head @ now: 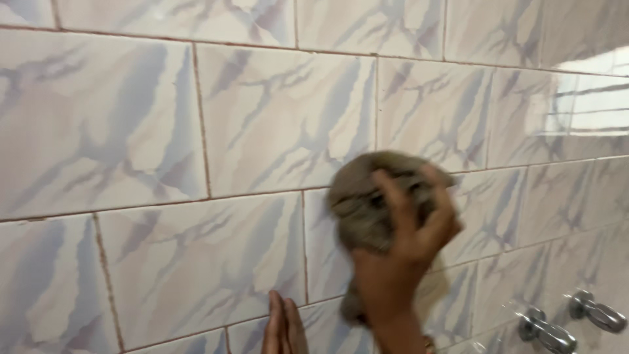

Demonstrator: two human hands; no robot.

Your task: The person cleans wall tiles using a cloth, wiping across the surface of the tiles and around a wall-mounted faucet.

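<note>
From the head camera, you are looking straight at a tiled wall (164, 118) of glossy white tiles veined with grey-blue and pink, set in brownish grout lines.

Your right hand (406, 242) is raised in front of the wall, a little right of the middle of the view, with the forearm coming up from the bottom edge. Its fingers (393, 190) are curled around a bunched grey-brown cloth (367, 196), gripping it from behind so that the cloth sits between your palm and the tiles. The cloth is blurred, so you cannot tell its weave or whether it is wet. It lies against the wall across a grout joint, with a fold of it hanging down beside your wrist.

Your left hand (283, 328) shows only as fingertips at the bottom edge, just left of the right forearm. The fingers are straight and pressed together, pointing up, close to the wall or resting on it; you cannot tell which. It holds nothing that you can see.

At the lower right, two chrome tap handles (570, 324) stick out of the wall, well apart from the cloth. A bright reflection (596, 62) lies across the tiles at the upper right.
</note>
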